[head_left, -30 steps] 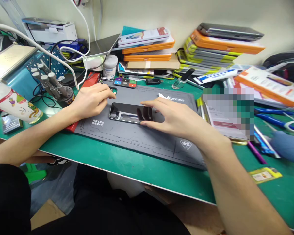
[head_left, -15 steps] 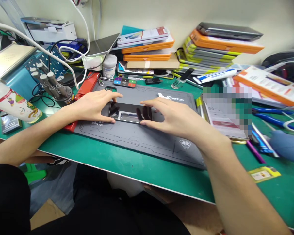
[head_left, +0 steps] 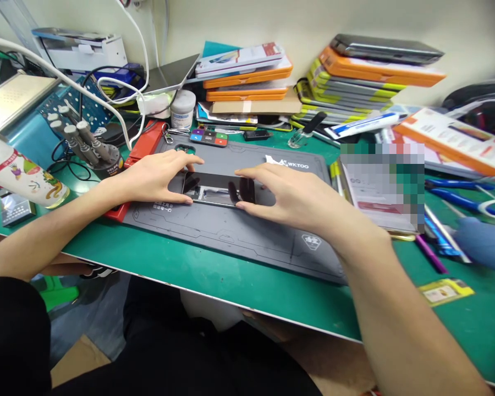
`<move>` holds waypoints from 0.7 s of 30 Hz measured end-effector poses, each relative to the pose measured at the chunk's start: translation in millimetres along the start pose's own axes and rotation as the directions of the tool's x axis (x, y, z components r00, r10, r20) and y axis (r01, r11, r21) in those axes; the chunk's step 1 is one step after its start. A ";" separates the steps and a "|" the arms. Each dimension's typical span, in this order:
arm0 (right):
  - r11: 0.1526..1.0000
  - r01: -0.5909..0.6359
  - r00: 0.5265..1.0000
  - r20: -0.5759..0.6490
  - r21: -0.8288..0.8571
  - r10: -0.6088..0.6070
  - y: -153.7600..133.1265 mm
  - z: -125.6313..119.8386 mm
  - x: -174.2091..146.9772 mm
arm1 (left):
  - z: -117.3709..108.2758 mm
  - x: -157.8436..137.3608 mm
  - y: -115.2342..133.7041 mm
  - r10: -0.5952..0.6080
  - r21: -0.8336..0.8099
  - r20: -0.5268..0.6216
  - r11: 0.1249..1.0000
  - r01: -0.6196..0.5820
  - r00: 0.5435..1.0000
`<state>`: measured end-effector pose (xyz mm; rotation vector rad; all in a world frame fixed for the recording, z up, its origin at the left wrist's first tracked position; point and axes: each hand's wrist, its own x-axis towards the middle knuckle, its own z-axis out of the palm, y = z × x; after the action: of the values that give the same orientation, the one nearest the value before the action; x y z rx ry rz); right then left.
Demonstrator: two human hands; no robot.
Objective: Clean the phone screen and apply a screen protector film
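Note:
A black smartphone lies sideways, its glossy screen facing up and showing reflections, over the dark grey work mat. My left hand grips its left end, with the thumb along the near edge and the fingers at the far edge. At the right end, my right hand holds the phone in the same way, thumb near and fingers far. Whether the phone touches the mat or is slightly raised I cannot tell.
Left of the mat stand a red holder, several grey screwdrivers in a stand and a patterned cup. Behind are a white jar and stacked orange cases. Blue-handled pliers lie at right.
The hands and the phone keep almost the same place. Only a slight shift of the camera view shows.

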<state>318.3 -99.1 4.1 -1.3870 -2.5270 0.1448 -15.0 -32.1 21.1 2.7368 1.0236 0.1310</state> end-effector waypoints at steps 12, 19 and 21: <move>0.997 0.017 0.999 -0.035 -0.071 -0.019 -1.2 2.1 -1.3 | 2.0 1.1 -2.5 0.010 0.015 0.006 1.000 -0.010 1.000; 0.999 0.011 0.999 -0.037 -0.050 -0.012 -0.4 1.8 -2.0 | 2.0 0.9 -2.2 0.019 0.017 -0.005 1.000 -0.019 1.000; 0.999 0.009 0.999 -0.035 -0.039 -0.010 0.1 1.4 -2.1 | 2.1 0.8 -2.0 0.021 0.018 -0.007 1.000 -0.021 1.000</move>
<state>319.0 -100.8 2.4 -1.3796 -2.5201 0.0701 -15.4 -30.5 18.6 2.7658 1.0031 0.1357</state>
